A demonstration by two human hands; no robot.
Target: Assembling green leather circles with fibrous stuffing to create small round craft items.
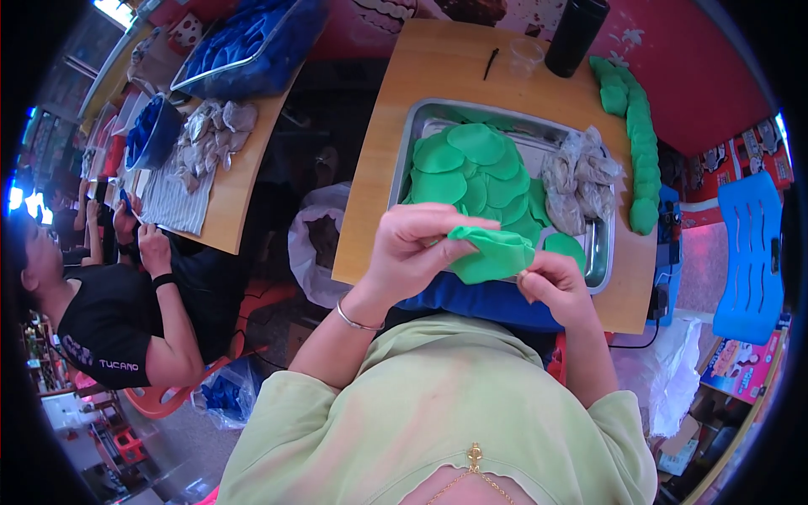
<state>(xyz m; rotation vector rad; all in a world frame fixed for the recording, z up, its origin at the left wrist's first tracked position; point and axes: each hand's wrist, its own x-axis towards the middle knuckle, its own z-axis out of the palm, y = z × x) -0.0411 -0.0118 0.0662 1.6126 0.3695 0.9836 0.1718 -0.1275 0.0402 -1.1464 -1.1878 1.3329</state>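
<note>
Over the near edge of the tray I hold a folded piece of green cloth-like material [492,252] in front of me. My left hand [412,248] pinches its left side and top between thumb and fingers. Closed on the lower right corner is my right hand [554,284], its fingertips partly hidden. Behind the hands, a metal tray [406,139] holds a heap of flat round green pieces [471,172]. A crumpled bundle of beige pieces [576,181], which looks wrapped in clear plastic, lies at the tray's right side.
The tray stands on a wooden table [370,168]. A long row of overlapping green pieces [641,151] runs along its right edge. Farther back are a black cylinder [576,38] and a clear cup [526,55]. At left, another person [109,311] works at a second table [240,189].
</note>
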